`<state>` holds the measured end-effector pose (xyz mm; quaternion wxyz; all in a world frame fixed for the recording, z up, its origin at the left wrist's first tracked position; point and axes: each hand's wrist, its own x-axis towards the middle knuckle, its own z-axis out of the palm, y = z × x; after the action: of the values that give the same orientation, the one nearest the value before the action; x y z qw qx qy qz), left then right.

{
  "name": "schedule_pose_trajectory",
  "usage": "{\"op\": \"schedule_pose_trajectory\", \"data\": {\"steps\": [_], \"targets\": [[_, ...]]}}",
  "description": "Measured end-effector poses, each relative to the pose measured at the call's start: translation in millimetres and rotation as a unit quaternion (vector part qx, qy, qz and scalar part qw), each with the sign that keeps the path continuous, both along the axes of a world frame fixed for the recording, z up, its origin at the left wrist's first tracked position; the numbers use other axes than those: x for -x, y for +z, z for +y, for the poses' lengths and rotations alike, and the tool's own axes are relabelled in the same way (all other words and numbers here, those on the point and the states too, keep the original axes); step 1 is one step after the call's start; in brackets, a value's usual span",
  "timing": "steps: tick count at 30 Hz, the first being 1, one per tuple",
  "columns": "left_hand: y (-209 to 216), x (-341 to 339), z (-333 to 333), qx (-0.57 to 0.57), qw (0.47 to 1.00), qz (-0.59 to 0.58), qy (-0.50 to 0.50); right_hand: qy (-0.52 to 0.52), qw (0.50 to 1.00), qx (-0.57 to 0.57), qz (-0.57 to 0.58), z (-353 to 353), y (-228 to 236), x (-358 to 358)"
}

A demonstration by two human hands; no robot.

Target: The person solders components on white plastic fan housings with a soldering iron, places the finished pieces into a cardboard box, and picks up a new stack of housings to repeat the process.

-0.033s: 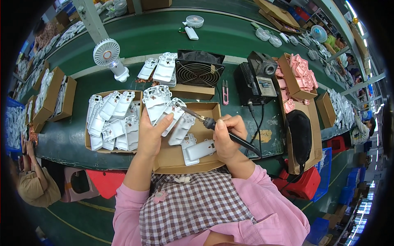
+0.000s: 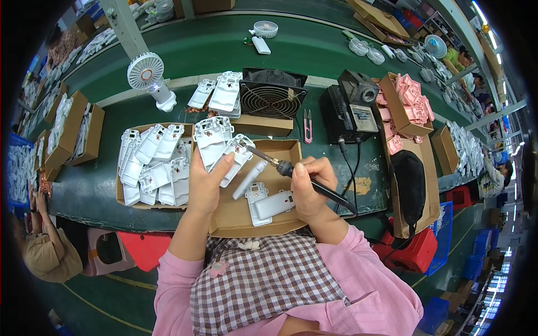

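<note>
My left hand [image 2: 205,182] is closed around several white plastic fan-handle housings [image 2: 212,138], fanned out above an open cardboard box. In my right hand [image 2: 315,187] is a soldering iron [image 2: 287,168], gripped like a pen. Its tip reaches the upper end of the rightmost held housing [image 2: 235,162]; whether it touches cannot be made out. Below that housing, a narrow white piece [image 2: 249,180] stands tilted on its edge, apart from both hands. Two more white housings [image 2: 274,205] lie on the bottom of the cardboard box [image 2: 232,221], near my right hand.
To the left, a box holds many white housings [image 2: 151,162]. Behind are a black square fan [image 2: 273,95], a small white fan [image 2: 147,73], pink-handled snips [image 2: 307,126] and a black soldering station [image 2: 350,109] with its cable. Pink parts [image 2: 412,101] and a black pouch [image 2: 408,187] sit at right.
The loose housing below my left hand has turned from showing its broad face to standing edge-on, slightly lower. The held housings have shifted a little to the left. My right hand stays put.
</note>
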<state>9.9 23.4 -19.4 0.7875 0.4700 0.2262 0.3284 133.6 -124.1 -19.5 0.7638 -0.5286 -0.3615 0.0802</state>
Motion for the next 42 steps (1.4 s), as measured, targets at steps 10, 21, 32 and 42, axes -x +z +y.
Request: {"op": "schedule_pose_trajectory", "data": {"steps": [10,21,32,42], "targets": [[0.2,2.2,-3.1,-0.132,0.982,0.097,0.099,-0.026,0.996,0.054,-0.063,-0.8,-3.7,-0.4],[2.1,3.5,-2.5,-0.152,0.974,0.122,0.11,-0.008,0.994,0.075,-0.078,-0.3,-3.7,-2.0],[-0.3,3.1,-1.5,-0.13,0.98,0.108,0.106,-0.013,0.993,0.081,-0.086,0.7,-2.5,-1.8],[2.6,3.5,-2.0,-0.124,0.981,0.109,0.104,-0.018,0.997,0.057,-0.04,-0.1,-3.5,-1.4]]}}
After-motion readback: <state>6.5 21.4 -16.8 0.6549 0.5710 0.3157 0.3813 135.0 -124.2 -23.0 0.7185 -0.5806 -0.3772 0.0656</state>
